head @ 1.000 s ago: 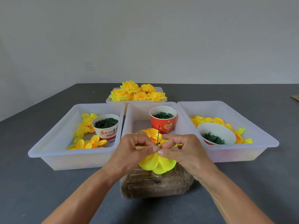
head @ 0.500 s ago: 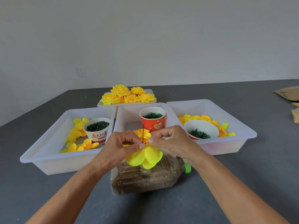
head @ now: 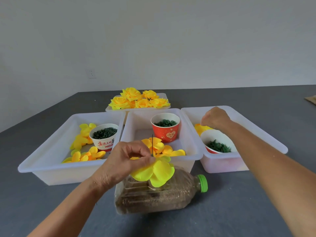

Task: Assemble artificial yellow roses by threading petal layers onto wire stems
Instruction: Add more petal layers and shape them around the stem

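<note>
My left hand point(head: 126, 161) pinches a thin wire stem point(head: 152, 144) that points upward, with a yellow petal layer point(head: 155, 171) hanging on it below my fingers. This sits just above a plastic bottle point(head: 162, 194) lying on its side. My right hand point(head: 216, 118) reaches into the right white tray point(head: 266, 134), fingers closed over the yellow petals point(head: 201, 129) at its back; whether it grips one is hidden. More loose petals point(head: 164, 147) lie in the middle tray point(head: 189, 142).
The left tray point(head: 51, 151) holds petals and a white cup point(head: 104, 137) of green pieces. A red cup point(head: 165, 127) stands in the middle tray, a white bowl point(head: 217, 142) in the right one. Finished roses point(head: 138, 100) fill a tray behind.
My right hand has let go of the petal layer and moved right and away into the right tray. My left hand alone keeps the stem and petals.
</note>
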{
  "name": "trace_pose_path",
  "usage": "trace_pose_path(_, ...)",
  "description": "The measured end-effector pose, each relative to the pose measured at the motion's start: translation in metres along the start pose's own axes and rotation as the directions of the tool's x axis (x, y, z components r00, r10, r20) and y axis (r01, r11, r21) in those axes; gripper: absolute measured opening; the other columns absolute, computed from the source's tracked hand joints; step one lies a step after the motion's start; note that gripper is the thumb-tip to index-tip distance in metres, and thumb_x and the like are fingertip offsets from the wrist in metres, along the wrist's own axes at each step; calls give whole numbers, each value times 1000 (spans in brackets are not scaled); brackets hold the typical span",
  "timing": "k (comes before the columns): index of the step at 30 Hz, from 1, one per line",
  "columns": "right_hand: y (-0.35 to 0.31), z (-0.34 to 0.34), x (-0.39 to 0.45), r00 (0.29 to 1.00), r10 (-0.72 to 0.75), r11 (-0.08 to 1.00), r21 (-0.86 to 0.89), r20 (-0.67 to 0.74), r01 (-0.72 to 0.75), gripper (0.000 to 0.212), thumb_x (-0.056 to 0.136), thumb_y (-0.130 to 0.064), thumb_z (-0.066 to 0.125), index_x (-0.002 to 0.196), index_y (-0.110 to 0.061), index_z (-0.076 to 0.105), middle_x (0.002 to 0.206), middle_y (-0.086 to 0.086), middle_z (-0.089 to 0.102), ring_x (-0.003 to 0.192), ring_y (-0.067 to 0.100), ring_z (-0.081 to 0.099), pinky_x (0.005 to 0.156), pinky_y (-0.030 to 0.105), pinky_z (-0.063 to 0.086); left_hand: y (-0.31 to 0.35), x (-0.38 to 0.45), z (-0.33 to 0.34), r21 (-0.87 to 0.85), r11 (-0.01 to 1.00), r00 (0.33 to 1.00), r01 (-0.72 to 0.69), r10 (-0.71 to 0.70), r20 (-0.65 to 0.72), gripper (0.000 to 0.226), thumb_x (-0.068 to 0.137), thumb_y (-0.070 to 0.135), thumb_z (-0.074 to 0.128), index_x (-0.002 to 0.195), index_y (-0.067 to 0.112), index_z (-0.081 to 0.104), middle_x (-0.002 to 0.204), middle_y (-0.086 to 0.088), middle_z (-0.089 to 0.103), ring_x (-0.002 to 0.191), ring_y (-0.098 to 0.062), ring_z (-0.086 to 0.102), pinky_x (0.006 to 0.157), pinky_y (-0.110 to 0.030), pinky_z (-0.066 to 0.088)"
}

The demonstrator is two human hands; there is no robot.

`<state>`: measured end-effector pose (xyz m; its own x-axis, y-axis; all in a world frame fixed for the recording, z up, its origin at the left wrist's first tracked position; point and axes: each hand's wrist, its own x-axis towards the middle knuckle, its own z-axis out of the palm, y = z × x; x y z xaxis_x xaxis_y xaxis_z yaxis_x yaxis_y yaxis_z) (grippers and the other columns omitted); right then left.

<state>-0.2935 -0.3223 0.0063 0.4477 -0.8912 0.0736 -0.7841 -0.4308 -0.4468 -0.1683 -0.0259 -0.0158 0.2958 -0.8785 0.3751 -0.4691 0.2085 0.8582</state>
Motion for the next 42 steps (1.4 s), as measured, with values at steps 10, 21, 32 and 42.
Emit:
trace_pose_path(10,-8,39,24,985,17,944,-328,172,41,26,68,-11,67,66,-14,41,70,3,47,61,17,45,58,27,38,-4,-2,1,39,999,999,-33,33,-3,11,76,1,72,66,2,67,72,-8,63,71,-13,59,71,-27,50)
trace_pose_path(21,-2,32,22,983,47,942,-335,179,16,31,70,-13,72,63,-10,42,63,5,45,62,21,47,60,28,41,-4,-2,4,26,999,999,-45,46,-22,12,74,10,72,66,2,68,70,-5,64,69,-11,60,68,-21,48)
trace_pose_path(32,13,33,30,963,22,999,-41,-270,-34,11,82,1,51,90,-1,58,99,17,61,99,36,58,75,34,44,-6,-1,2,40,997,998,-63,63,1,13,74,15,74,66,6,68,72,0,65,70,-10,61,69,-20,49)
trace_pose_path(42,26,-29,-7,947,141,505,844,-289,182,21,85,-7,64,66,-15,58,62,5,61,55,13,52,57,26,47,-7,-3,4,27,998,998,-57,58,-36,17,69,21,71,65,4,68,76,-5,65,70,-13,62,67,-19,49)
